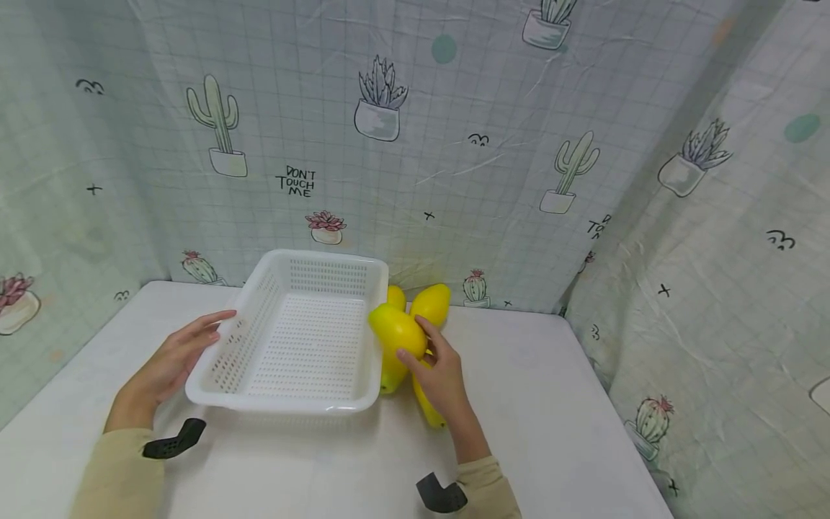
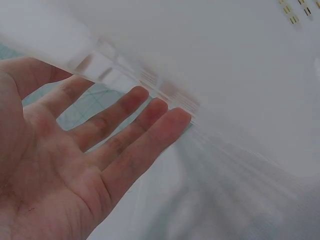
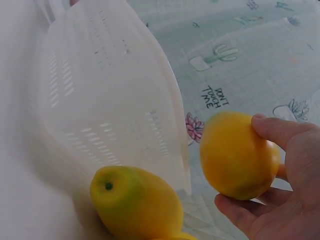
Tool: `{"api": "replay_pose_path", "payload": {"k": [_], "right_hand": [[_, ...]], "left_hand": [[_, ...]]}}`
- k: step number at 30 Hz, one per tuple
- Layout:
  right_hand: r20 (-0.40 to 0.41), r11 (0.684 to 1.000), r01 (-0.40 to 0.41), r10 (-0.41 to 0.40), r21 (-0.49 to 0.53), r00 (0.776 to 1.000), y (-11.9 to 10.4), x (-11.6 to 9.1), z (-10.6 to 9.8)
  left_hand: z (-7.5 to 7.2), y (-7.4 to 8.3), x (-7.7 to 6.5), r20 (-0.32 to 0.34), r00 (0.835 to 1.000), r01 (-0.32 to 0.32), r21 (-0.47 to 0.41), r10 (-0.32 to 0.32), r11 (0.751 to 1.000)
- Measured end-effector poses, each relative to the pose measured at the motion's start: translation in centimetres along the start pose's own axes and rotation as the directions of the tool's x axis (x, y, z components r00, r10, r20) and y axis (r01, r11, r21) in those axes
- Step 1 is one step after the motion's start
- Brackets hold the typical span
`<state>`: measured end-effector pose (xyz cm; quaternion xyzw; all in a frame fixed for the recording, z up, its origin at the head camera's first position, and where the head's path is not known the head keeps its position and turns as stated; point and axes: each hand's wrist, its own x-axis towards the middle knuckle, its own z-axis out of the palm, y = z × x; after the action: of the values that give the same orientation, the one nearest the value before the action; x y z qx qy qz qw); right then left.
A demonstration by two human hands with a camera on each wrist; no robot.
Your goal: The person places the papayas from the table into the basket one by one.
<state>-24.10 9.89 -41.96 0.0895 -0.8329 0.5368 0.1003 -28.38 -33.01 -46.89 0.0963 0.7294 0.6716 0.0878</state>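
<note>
A white perforated plastic basket (image 1: 305,346) stands in front of me, with nothing in it. At its left side my left hand (image 1: 175,360) grips the rim, thumb over the edge. In the left wrist view the fingers (image 2: 145,135) of that hand lie under the rim against the outer wall. My right hand (image 1: 441,371) holds a yellow mango (image 1: 398,331) between thumb and fingers, beside the basket's right rim. In the right wrist view this mango (image 3: 237,155) shows raised, apart from another mango (image 3: 135,202) with a greenish stem end.
Several more yellow mangoes lie along the basket's right side, one at the back (image 1: 433,303) and one nearer me (image 1: 428,404), partly behind my right hand. A white tabletop (image 1: 532,404) lies beneath. A cactus-printed cloth (image 1: 454,180) hangs behind and at both sides.
</note>
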Motion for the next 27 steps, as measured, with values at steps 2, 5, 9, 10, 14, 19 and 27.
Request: {"api": "replay_pose_path", "payload": {"k": [2,5,9,10,14,19,27], "right_hand": [[0.005,1.000,-0.008,0.008,0.002,1.000,-0.1,0.0,0.1],[0.013,1.000,-0.025,0.025,0.006,1.000,-0.1,0.0,0.2],[0.026,1.000,-0.011,0.011,0.015,1.000,-0.2,-0.1,0.4],[0.029,1.000,-0.005,0.005,0.021,1.000,-0.2,-0.2,0.5],[0.038,1.000,0.010,-0.011,0.030,0.999,-0.1,-0.3,0.9],[0.044,0.999,0.017,-0.018,0.031,0.999,-0.1,-0.4,1.2],[0.043,1.000,0.002,-0.003,0.026,0.999,-0.3,-0.5,1.4]], "left_hand": [[0.0,0.0,0.0,0.000,1.000,-0.007,-0.001,0.007,1.000],[0.0,0.1,0.0,0.009,1.000,-0.024,-0.009,0.024,1.000],[0.1,0.1,0.0,0.007,1.000,-0.025,-0.004,0.025,1.000],[0.1,0.1,0.0,0.007,1.000,-0.024,0.000,0.024,1.000],[0.1,0.2,-0.1,0.007,1.000,-0.017,0.000,0.017,1.000],[0.1,0.2,-0.1,0.007,1.000,-0.018,-0.020,0.018,1.000],[0.0,0.2,-0.1,0.021,0.999,-0.030,-0.029,0.030,0.999]]}}
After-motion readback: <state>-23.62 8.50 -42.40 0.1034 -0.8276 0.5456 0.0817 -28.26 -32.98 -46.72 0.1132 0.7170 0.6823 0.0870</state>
